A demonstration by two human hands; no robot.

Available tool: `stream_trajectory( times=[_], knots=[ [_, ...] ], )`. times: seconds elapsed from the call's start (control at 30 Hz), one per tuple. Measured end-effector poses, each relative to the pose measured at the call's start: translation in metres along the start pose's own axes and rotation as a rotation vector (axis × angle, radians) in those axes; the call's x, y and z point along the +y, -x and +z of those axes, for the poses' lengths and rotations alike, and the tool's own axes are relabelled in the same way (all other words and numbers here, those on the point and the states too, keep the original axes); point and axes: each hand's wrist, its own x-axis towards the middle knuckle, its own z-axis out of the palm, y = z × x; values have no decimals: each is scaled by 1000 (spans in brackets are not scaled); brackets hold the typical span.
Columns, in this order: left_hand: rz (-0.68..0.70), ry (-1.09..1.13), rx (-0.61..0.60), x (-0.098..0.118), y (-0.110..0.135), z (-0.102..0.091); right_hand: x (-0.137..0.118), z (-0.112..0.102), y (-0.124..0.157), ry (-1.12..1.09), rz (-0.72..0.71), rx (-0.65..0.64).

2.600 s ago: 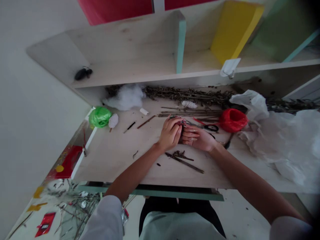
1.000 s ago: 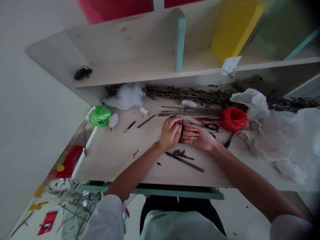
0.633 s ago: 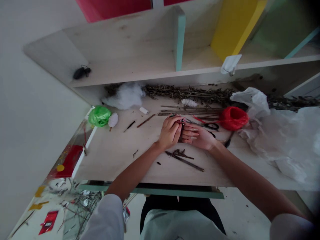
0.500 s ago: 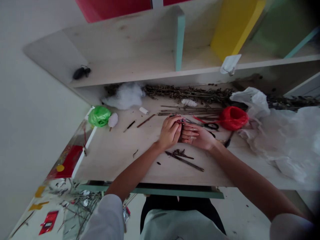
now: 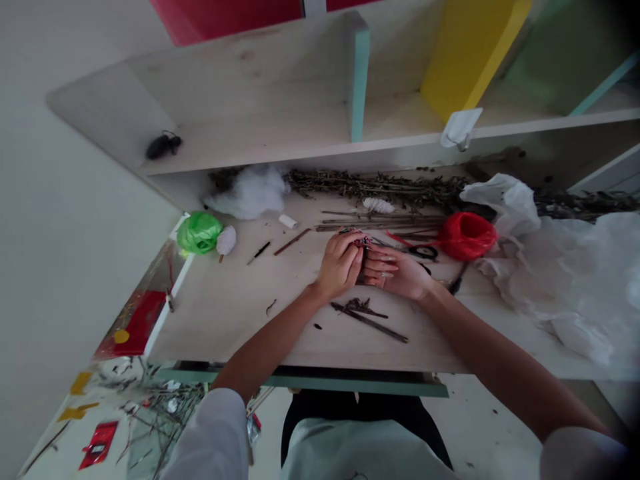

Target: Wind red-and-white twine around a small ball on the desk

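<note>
My left hand (image 5: 341,268) and my right hand (image 5: 397,272) meet over the middle of the desk. Between them is a small dark thing with a pink-and-black patterned top (image 5: 364,242); most of it is hidden by my fingers, so its kind does not show. The left fingers wrap round it from one side, and the right fingers curl against it from the other. Black-handled scissors (image 5: 423,252) lie just beyond my right hand. Close to my wrists, a dark stick (image 5: 373,325) and a scrap of dried leaves (image 5: 367,307) rest on the desktop.
A red ball of plastic twine (image 5: 467,237) and crumpled white plastic (image 5: 565,287) occupy the right side. Dried stalks (image 5: 370,183) line the back, beside white fluff (image 5: 253,192). At left sit a green twine ball (image 5: 199,233) and a pen (image 5: 259,252). A shelf (image 5: 280,150) overhangs the back.
</note>
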Motion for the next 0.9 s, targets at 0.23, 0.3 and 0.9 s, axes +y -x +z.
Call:
stream_trajectory(
  times=[0.23,0.3,0.9],
  knots=[
    [1,-2,6,1,-1,0,1,0,0,-15,-10,-47],
    [-4,-4,2,1,-1,0,1,0,0,-11,-6,-37],
    [2,-4,18,-2,0,2,1,3,1,15,-32,-46]
  ],
)
